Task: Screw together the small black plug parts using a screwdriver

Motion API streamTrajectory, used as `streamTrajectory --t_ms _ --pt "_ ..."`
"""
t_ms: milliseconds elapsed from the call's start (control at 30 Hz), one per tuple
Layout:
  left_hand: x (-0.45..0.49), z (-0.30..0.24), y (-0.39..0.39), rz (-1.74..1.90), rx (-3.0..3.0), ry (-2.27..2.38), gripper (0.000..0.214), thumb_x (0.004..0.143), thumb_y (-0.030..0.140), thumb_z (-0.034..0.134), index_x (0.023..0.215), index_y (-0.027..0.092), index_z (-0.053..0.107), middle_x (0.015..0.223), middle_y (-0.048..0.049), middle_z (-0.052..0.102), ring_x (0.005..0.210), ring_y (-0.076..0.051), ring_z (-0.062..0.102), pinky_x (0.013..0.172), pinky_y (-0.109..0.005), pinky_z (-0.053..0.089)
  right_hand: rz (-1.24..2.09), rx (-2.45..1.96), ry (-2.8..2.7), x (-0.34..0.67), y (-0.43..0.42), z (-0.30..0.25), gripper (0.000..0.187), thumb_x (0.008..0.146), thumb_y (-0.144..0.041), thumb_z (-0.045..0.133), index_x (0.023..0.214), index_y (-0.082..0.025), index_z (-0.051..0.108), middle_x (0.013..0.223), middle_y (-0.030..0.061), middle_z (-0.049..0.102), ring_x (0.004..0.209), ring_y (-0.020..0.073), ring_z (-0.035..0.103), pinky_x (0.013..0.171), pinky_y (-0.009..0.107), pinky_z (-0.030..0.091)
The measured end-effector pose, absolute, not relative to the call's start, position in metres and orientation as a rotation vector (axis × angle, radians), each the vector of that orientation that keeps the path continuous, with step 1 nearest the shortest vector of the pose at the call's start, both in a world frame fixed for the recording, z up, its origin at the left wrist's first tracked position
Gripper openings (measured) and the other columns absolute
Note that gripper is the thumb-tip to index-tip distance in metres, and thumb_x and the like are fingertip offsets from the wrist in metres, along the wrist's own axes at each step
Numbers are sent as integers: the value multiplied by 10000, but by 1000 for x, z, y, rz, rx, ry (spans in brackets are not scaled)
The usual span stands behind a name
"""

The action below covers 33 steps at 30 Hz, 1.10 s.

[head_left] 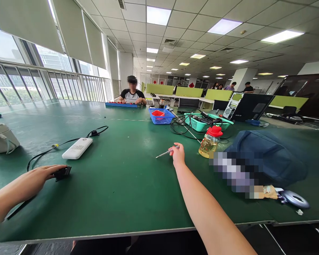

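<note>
My right hand [178,154] is closed around a slim screwdriver [162,154], held above the middle of the green table [127,205] with its thin metal shaft pointing left. On the left, my left hand [42,177] grips a small black block-like object [61,173] near the table surface; its exact kind does not show. A black cable [39,155] passes behind this hand, and a dark strip emerges below the wrist. Just beyond lies a white power bank-like device [77,148], apart from my fingers.
A bottle with a red cap [208,143] and a dark blue bag [271,156] stand right of my right arm. Farther back are a blue basket [162,118], a green basket [195,124] with cables, and a computer case [250,106]. A person [132,94] sits across the table.
</note>
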<state>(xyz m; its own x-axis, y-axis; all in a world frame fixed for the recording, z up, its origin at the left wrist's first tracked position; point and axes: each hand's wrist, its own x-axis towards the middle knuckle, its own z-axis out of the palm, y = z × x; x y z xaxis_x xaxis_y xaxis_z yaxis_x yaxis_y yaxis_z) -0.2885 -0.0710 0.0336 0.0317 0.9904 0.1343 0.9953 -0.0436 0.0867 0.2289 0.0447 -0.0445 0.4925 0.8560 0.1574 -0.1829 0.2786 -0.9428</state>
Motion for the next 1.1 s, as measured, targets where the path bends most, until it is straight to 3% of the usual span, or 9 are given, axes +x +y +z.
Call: streamTrajectory --t_ms 100,333,767,933,1100 --pt "-298 28 -67 -193 -2309 -2182 876 414 198 360 1243 160 642 1265 -52 657 1167 -285 613 1013 -437 476 802 -1061 -774 228 43 -43 237 707 -233 591 923 -223 497 578 -73 619 382 80 482 449 215 423" --pt "-314 14 -63 -246 -2279 -2210 879 427 201 366 1265 186 628 1291 -37 641 1170 -277 612 1032 -429 456 802 -1068 -771 225 39 -38 214 711 -206 563 914 -217 500 568 -73 616 376 76 467 457 217 422" --pt "-310 12 -64 -268 -2213 -2206 893 459 238 355 1319 145 578 1274 -106 643 1162 -290 612 1007 -433 455 792 -1077 -773 226 40 -39 222 708 -233 571 917 -224 495 564 -72 620 378 83 473 442 218 413" --pt "-307 16 -67 -235 -2203 -2271 828 537 233 355 1336 170 561 1249 -79 663 1122 -284 639 960 -424 494 797 -1072 -769 225 40 -38 227 700 -228 572 913 -223 494 557 -77 610 374 82 469 442 220 416" --pt "-298 22 -68 -282 -2217 -2158 725 562 231 364 1222 191 659 1159 -30 714 1085 -250 659 948 -364 518 799 -1068 -767 226 41 -39 227 696 -222 567 911 -222 493 562 -75 618 375 79 469 448 217 422"
